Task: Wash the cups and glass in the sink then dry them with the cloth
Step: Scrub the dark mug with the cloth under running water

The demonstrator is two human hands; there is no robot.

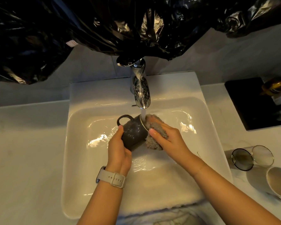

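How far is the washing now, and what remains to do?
Nothing looks finished. The left hand holds the dark mug under the running tap while the right hand scrubs it with a sponge. Two glasses and a white cup wait beside the sink; drying remains.

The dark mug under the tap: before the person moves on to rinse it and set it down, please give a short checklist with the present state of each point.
1. Left hand has a firm grip on the dark mug: ok.
2. Right hand presses the sponge at the mug's mouth: ok.
3. Water runs from the tap: ok.
4. Inside of mug is clean: cannot tell.
5. Drying cloth within reach: cannot tell.
6. Other glasses washed: cannot tell.
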